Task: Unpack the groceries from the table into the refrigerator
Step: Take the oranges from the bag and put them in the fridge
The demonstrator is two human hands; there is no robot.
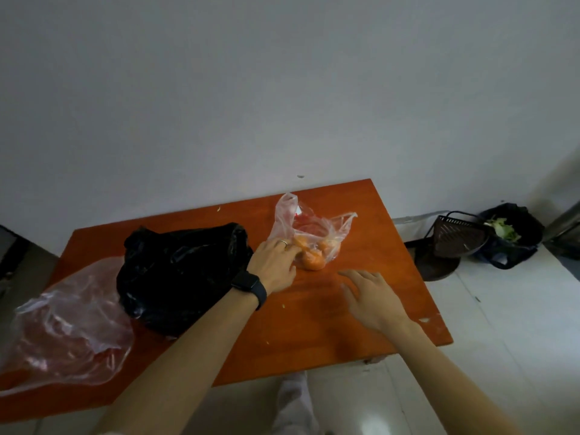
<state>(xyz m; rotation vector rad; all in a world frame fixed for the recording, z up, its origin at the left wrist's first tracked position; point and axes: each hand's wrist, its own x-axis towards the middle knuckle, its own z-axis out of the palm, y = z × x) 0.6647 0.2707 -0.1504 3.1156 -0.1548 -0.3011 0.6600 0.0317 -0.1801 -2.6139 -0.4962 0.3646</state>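
Head view of an orange table (361,309) set against a pale wall, bearing 3 plastic bags. The left hand (274,266), a dark band at its wrist and a ring on 1 finger, reaches to the far middle of the table, where its fingers rest on the near-left side of a clear bag (309,230) holding several orange fruits (314,260); the fingers curl over the film and fruit, but whether they have closed into a true grip cannot be told. The bag's handles stand loose and upright, which suggests it is untied and could be lifted by them or emptied 1 fruit at a time. The right hand (372,298) hovers open, fingers spread, holding nothing, just in front of and to the right of the fruit bag, apparently placed to steady or gather the bag from the opposite side. A black bag (179,274), crumpled and opaque, lies immediately left of the left wrist, touching the forearm; its contents are hidden. A second clear bag with reddish contents (66,324) lies at the near-left edge of the table, well apart from both hands. No refrigerator is in view, so the task appears to be at an early step. On the floor to the right stands a bin (514,237) with green scraps.
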